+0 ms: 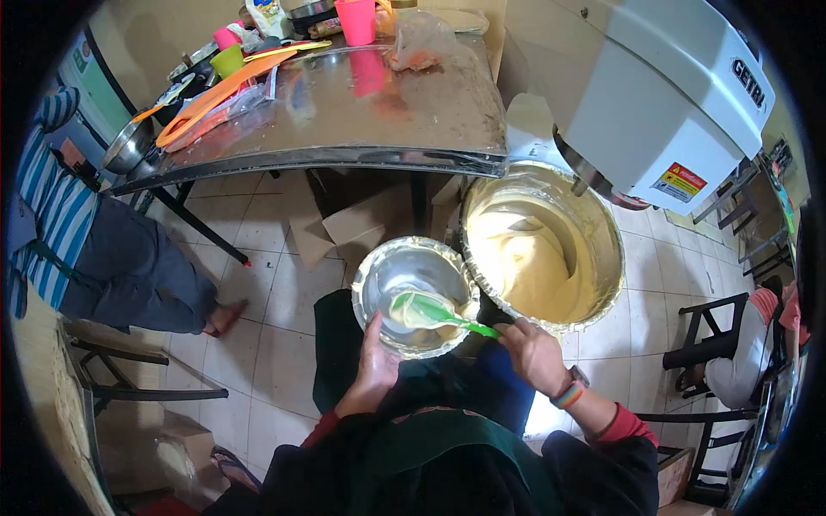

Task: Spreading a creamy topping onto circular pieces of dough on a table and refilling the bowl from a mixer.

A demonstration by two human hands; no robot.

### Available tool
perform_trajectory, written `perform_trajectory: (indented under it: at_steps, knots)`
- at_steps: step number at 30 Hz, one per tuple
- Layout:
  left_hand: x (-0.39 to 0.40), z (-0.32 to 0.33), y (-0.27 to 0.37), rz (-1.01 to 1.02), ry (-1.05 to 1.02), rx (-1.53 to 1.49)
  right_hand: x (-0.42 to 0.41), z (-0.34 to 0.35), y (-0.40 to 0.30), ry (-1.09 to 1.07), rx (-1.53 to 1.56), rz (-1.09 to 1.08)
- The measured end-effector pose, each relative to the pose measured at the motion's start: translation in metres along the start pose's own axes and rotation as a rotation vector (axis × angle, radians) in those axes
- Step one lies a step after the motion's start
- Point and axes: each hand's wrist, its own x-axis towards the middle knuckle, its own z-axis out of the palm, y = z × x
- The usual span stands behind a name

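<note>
My left hand (376, 373) grips the near left rim of a metal bowl (413, 258), whose rim is smeared with pale batter. In my right hand (533, 357) is the handle of a green spatula (426, 311); its batter-coated blade is inside the bowl. Just right of the bowl stands a large metal mixing bowl (610, 258) holding thick, creamy yellow batter (526, 274), with more batter along its walls. The two rims are close together; whether they touch is unclear.
The white Getra mixer head (658, 97) overhangs the large bowl. A table (310, 126) ahead bears cups, a plastic bag (423, 42) and an orange utensil (219, 97). Cardboard (361, 219) lies beneath. A person (129, 258) stands left; another (742, 367) sits right, near black stools (710, 322).
</note>
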Motion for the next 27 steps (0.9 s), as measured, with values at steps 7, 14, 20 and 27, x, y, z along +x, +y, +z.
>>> perform_trajectory:
  at_steps: [7,14,20,27]
  knots:
    - [0.002,0.007,0.022,0.055,0.015,-0.025,-0.004,-0.032,-0.009,-0.013,-0.357,-0.07]
    - [0.019,0.0,0.024,0.012,-0.005,-0.106,0.001,-0.094,-0.02,-0.139,-0.49,-0.021]
    - [0.035,-0.019,0.047,0.096,0.041,-0.173,0.008,-0.13,0.004,-0.027,-0.614,0.061]
    - [0.036,-0.021,0.034,0.083,0.011,-0.13,0.066,-0.077,0.133,-0.23,-0.649,0.403]
